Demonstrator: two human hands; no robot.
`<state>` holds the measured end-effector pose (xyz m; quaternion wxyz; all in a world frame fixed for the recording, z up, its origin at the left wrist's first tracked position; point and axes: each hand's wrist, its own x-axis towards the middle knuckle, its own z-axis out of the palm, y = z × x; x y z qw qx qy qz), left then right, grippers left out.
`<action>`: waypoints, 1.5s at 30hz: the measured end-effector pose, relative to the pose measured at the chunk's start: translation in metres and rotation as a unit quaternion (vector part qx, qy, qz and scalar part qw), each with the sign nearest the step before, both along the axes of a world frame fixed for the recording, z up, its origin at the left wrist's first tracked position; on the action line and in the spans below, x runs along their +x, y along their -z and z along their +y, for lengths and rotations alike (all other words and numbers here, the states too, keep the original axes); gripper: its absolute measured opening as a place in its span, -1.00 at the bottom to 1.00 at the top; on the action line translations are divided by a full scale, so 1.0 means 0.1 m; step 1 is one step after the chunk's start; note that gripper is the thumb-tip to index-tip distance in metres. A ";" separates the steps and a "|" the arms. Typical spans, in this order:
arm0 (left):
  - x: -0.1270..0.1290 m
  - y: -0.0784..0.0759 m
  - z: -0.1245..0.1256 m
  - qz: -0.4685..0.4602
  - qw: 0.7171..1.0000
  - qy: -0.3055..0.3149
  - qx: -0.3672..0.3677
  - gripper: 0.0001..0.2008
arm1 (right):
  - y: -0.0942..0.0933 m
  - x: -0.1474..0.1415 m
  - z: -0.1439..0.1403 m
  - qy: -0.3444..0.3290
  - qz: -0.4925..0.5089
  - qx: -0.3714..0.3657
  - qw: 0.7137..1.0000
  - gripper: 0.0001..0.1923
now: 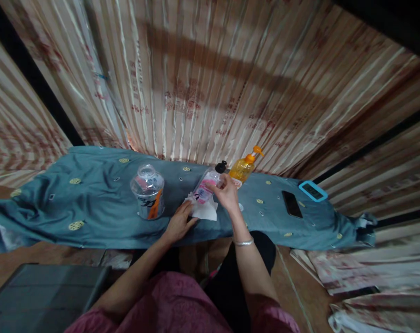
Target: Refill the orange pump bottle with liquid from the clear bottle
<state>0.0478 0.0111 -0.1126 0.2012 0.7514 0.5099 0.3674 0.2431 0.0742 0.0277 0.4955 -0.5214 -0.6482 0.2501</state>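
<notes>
My right hand (227,194) grips a tilted clear spray bottle (206,185) with a pink label and a black nozzle top. The bottle leans over a white tissue (206,211) that lies on the teal cloth (92,208). My left hand (180,223) rests flat on the cloth, fingertips touching the tissue's near left edge. A silver bangle circles my right wrist.
A clear plastic jar (147,190) stands left of the tissue. An orange pump bottle (244,167) stands behind my right hand. A black phone (292,204) and a blue-framed device (313,190) lie to the right. Striped curtains hang behind. A dark box (43,291) sits lower left.
</notes>
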 end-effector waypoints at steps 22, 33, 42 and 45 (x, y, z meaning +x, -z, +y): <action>0.58 -0.72 0.34 -0.273 0.953 -0.125 -0.033 -0.06 | -0.24 -0.28 -0.24 0.037 0.003 0.013 0.999 -0.53; 0.59 -0.60 0.38 -0.240 0.962 -0.127 0.005 -0.11 | -0.29 -0.19 -0.17 -0.070 -0.021 0.005 0.997 -0.74; 0.60 -0.62 0.41 -0.241 0.963 -0.121 0.004 -0.13 | -0.20 -0.09 -0.01 -0.168 0.054 -0.007 0.984 -0.65; 0.61 -0.61 0.41 -0.242 0.962 -0.124 0.012 -0.13 | -0.15 -0.11 0.02 -0.121 0.074 0.002 0.990 -0.61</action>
